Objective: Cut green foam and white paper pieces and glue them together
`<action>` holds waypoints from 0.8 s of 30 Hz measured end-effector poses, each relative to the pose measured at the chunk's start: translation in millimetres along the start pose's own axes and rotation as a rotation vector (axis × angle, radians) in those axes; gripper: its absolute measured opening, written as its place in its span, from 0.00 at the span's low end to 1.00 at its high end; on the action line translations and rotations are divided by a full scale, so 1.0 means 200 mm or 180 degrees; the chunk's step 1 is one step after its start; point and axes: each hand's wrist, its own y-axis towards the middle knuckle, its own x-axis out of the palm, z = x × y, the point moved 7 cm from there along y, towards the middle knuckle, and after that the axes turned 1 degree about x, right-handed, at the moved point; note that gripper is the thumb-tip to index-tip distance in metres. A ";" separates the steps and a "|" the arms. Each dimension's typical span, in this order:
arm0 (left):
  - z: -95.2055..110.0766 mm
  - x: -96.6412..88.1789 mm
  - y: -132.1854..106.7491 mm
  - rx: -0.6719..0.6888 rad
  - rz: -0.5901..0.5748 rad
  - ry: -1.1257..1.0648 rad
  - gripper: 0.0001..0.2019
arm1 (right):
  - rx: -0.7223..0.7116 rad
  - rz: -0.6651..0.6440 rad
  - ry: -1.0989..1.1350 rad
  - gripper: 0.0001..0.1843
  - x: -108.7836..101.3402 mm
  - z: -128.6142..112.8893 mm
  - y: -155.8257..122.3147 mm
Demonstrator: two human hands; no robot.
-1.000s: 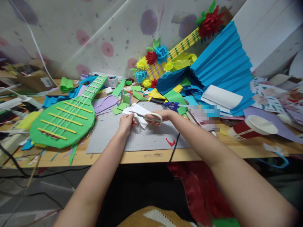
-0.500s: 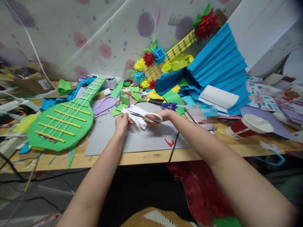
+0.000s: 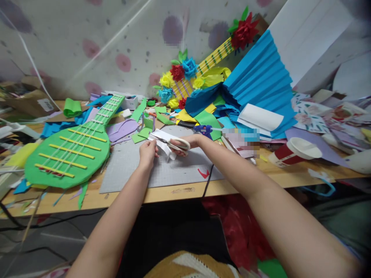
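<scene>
Over the grey cutting mat [image 3: 182, 173], my left hand [image 3: 148, 153] pinches the edge of a piece of white paper [image 3: 171, 136]. My right hand [image 3: 181, 144] grips white-handled scissors [image 3: 184, 146], fingers through the loops. The blades point left toward my left hand and lie across the paper; one strip of it hangs down below them. Just past my right wrist lies a blue glue gun [image 3: 203, 130]. Green and purple paper scraps [image 3: 123, 129] are beyond my left hand.
A green paper lute [image 3: 69, 148] lies on the left. Behind stand a yellow paper instrument with flowers [image 3: 185, 87] and a pleated blue paper fan [image 3: 261, 81]. A red and white cup [image 3: 294, 152] stands right, near the table edge [image 3: 174, 196]. A black cord [image 3: 208, 181] crosses the mat.
The whole view has shifted slightly, so things appear further left. My hands hold the same paper and scissors in nearly the same pose.
</scene>
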 end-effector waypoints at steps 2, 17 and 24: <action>0.00 0.00 0.00 0.0023 0.0019 0.0018 0.10 | 0.0002 0.0023 -0.0013 0.29 0.00 0.00 0.00; -0.02 0.00 0.01 0.0118 0.0038 0.0039 0.09 | 0.0172 0.0307 0.0045 0.27 -0.03 0.02 0.01; -0.02 -0.01 0.01 0.0225 0.0091 0.0153 0.09 | 0.0135 0.0260 0.0059 0.26 -0.04 0.02 0.00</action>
